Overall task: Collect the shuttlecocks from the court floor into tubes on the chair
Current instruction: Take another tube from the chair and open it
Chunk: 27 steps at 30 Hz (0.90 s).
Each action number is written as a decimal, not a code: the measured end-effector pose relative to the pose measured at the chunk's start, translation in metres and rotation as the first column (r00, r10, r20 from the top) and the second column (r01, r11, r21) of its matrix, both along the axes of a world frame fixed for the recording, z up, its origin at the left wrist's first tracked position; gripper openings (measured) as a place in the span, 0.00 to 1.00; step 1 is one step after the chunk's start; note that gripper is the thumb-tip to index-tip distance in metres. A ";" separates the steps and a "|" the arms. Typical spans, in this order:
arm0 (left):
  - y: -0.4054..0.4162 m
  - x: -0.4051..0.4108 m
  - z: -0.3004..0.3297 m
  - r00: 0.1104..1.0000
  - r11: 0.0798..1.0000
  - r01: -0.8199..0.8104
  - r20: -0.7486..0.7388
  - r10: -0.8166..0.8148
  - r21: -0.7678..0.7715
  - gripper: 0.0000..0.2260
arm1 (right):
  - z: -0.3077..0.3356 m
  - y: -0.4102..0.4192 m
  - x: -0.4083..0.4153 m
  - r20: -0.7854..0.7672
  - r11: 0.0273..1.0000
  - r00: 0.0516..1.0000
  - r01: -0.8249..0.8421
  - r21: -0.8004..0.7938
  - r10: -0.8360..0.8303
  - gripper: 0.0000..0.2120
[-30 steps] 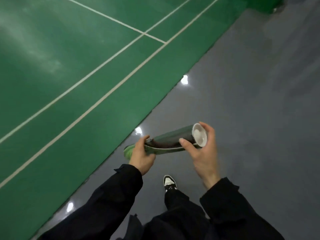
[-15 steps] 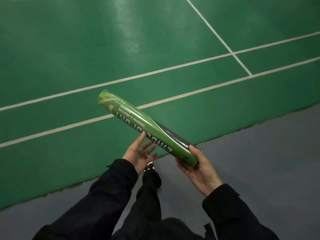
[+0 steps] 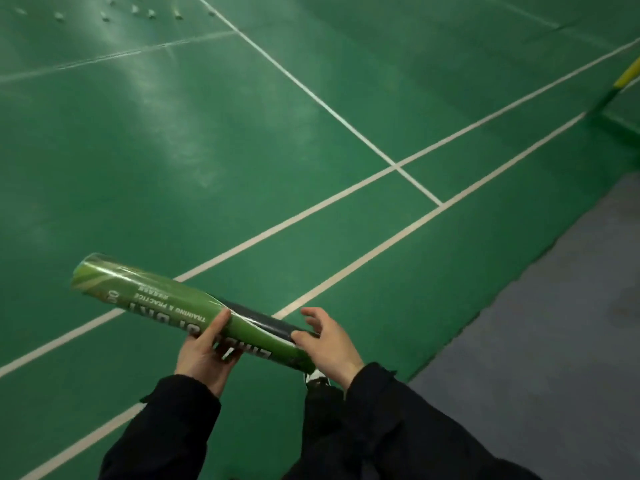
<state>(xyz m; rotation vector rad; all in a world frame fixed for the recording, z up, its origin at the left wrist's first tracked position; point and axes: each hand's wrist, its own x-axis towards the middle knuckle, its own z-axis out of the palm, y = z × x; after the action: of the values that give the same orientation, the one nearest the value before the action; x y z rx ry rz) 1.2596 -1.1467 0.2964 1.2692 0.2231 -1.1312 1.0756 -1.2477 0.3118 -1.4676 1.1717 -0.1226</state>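
I hold a long green shuttlecock tube [image 3: 156,299] with white lettering in front of me, its far end pointing up and left. My left hand [image 3: 204,355] grips it from below near the middle, thumb over the top. My right hand [image 3: 329,344] holds the near, dark-banded end. Several small white shuttlecocks [image 3: 138,10] lie scattered on the green court floor far away at the top left. No chair is in view.
The green court [image 3: 242,133] with white boundary lines fills most of the view. A grey floor strip [image 3: 554,341] runs along the right. A yellow and green post [image 3: 623,79] stands at the far right edge. My dark trousers and one shoe [image 3: 317,375] show below the tube.
My left hand, open under the tube half a second ago, has closed around its middle. My view has swung further onto the court, bringing the shuttlecocks into sight.
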 end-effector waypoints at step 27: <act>-0.399 0.729 -0.021 0.674 0.836 0.070 0.592 -0.441 0.544 0.40 | 0.069 -0.454 0.808 0.372 0.921 0.845 -0.321 -0.219 0.383 0.45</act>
<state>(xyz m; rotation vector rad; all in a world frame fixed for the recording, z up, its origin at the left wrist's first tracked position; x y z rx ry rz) 1.9888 -1.5454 0.2753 2.1637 -0.2977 -0.7559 1.8832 -1.7014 0.3806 -1.6673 0.5474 -0.2539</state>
